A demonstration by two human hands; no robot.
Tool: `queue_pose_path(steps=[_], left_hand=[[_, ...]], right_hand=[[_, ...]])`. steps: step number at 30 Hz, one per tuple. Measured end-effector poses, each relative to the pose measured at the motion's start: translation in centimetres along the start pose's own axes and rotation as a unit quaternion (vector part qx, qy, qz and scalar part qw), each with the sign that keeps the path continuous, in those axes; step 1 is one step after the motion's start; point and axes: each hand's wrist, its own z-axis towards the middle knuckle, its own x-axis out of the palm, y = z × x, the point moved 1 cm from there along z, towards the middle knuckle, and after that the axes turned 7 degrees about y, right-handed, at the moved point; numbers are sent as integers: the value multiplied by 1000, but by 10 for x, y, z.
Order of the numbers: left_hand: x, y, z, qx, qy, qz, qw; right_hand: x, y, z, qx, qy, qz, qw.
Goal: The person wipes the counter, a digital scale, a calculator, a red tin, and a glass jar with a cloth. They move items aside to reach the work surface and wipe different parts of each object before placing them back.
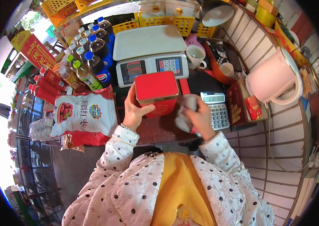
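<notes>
My left hand (134,110) grips the left side of a red tin box (156,87), its thumb across the near face. The lid is plain red with a gold-coloured rim below it. In my right hand (200,118) is a crumpled greyish cloth (184,120), blurred, just right of the box. The two look close, but I cannot tell whether they touch. Beyond the box stands a white digital weighing scale (151,45). A silver desk calculator (218,113) lies right beside my right hand.
Several drink bottles (91,56) stand at the left, behind a bag of dried red dates (83,115). A white mug (195,56), a pink electric kettle (272,77), a desk lamp (217,17) and a small red packet (253,108) are on the right. The dark red table's front edge (159,138) is near me.
</notes>
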Motion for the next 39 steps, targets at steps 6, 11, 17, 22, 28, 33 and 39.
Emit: queue_pose_path(steps=[6, 11, 17, 22, 28, 33, 39], left_hand=[[17, 8, 14, -37, 32, 226, 973], [23, 21, 15, -36, 48, 87, 994], [-5, 43, 0, -38, 12, -63, 997], [-29, 54, -8, 2, -16, -65, 998], [-23, 54, -18, -16, 57, -24, 998], [-9, 46, -28, -30, 14, 13, 999], [22, -9, -47, 138, -42, 302, 942]], right_hand=[[-8, 108, 23, -222, -18, -59, 973], [11, 109, 38, -270, 40, -301, 914], [-7, 62, 32, -142, -97, -93, 981], [0, -5, 9, 37, -23, -113, 993], [1, -45, -30, -75, 186, -310, 929], [-53, -18, -42, -65, 122, -230, 963], [-145, 32, -82, -124, -70, -271, 952]])
